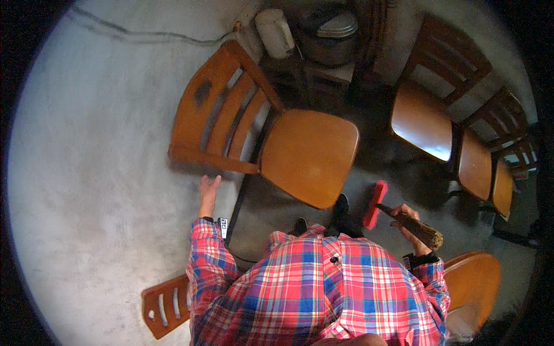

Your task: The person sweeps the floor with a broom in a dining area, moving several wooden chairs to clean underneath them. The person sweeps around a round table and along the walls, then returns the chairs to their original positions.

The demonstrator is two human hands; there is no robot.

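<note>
My right hand [407, 216] grips the wooden handle [423, 232] of a broom. The handle's rough top end points up toward me, and its thin far end meets the red broom head [375, 205] on the floor. Held out by the pale wall, my left hand [208, 194] has its fingers apart and nothing in it. Just beyond those fingers is the backrest [220, 108] of a wooden chair; whether they touch it I cannot tell. The chair's seat [309, 155] is in front of my feet.
Several wooden chairs [422, 121] line the right side. At the back, a white jug-like container [275, 34] stands near a dark pot [331, 43]. Another chair back [166, 305] is behind my left arm, and a round-edged wooden surface [474, 281] lies beside my right arm.
</note>
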